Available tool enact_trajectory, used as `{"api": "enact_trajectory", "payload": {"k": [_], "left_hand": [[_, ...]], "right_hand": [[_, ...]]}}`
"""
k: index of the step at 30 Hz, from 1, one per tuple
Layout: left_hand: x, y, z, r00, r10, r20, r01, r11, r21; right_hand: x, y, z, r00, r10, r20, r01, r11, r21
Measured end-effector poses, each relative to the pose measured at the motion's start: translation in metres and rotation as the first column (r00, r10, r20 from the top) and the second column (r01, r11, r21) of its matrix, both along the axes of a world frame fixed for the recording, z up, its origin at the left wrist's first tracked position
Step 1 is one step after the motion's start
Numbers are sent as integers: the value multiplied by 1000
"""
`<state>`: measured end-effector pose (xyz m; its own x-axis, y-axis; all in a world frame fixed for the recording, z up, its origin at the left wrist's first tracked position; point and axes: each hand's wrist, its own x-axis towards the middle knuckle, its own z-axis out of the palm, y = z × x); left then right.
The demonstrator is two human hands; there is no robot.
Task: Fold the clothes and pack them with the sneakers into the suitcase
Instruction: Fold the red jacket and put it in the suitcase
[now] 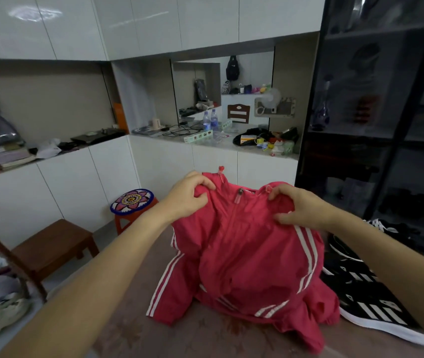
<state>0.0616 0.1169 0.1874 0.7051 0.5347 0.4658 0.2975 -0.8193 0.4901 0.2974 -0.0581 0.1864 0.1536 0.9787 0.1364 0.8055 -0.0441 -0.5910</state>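
While gripping jacket (244,254) shoulders with curled fingers (207,184) of left hand (187,195) and right hand (301,205), hold raised to straighten cloth below fingers for folding.

An orange stool (121,221) topped with a round flower-patterned cushion (132,200) stands beside a brown wooden bench (53,244). On the corner counter (221,143) behind are 2 water bottles (210,120) and black cables (182,129). A black bag (232,68) hangs in the niche above, near a white fan (273,98). A dark glass-fronted cabinet (386,125) fills the right.
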Motion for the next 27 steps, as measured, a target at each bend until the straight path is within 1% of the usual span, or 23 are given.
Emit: {"api": "enact_trajectory", "payload": {"k": [1, 2, 5, 8, 10, 11, 13, 14, 15, 16, 17, 18, 20, 22, 23, 25, 27], "left_hand": [[-1, -4, 6, 1000, -8, -29, 9, 999, 34], [-3, -8, 13, 999, -14, -51, 17, 998, 55], [-9, -22, 37, 998, 19, -67, -13, 996, 93], [-18, -38, 65, 998, 62, -21, -57, 985, 160], [-25, -48, 84, 995, 103, 13, -103, 969, 224], [-29, -52, 93, 992, 125, 25, -127, 957, 260], [-38, -59, 113, 987, 151, 52, -159, 935, 316], [-43, -63, 123, 986, 154, 62, -166, 927, 336], [-47, -66, 131, 985, 158, 66, -171, 920, 353], [-51, -69, 139, 984, 167, 64, -179, 910, 374], [-54, -72, 146, 981, 182, 62, -192, 899, 393], [-57, -76, 150, 978, 197, 68, -207, 888, 410], [-63, -84, 154, 974, 197, 111, -226, 873, 431], [-70, -92, 156, 972, 172, 157, -226, 861, 455], [-73, -95, 157, 971, 169, 170, -230, 856, 463], [-81, -99, 162, 968, 177, 177, -241, 852, 466], [-87, -105, 170, 965, 190, 180, -252, 857, 450]], "right_hand": [[2, 1, 4, 992, -22, 126, 23, 1000, -9], [1, 0, 11, 978, -51, 203, 49, 999, 14], [5, 2, 33, 929, -148, 340, 89, 979, 183], [10, 2, 58, 926, -158, 343, 50, 951, 304], [11, -2, 70, 943, -141, 300, 33, 940, 339], [12, -5, 75, 950, -165, 266, 63, 933, 355], [14, -9, 83, 927, -291, 237, 167, 884, 437], [13, -12, 88, 898, -361, 253, 202, 847, 493], [12, -14, 93, 883, -393, 255, 206, 814, 543], [10, -16, 99, 896, -379, 231, 185, 791, 583], [8, -18, 105, 931, -323, 173, 157, 778, 608], [4, -21, 111, 967, -238, 96, 131, 778, 614], [-3, -30, 123, 997, -71, -19, 68, 796, 602], [-7, -38, 130, 999, 34, -42, -3, 811, 586], [-8, -41, 133, 996, 59, -61, -14, 822, 569], [-11, -50, 140, 982, 112, -154, -19, 861, 507], [-11, -61, 152, 949, 206, -238, -78, 886, 457]]}}
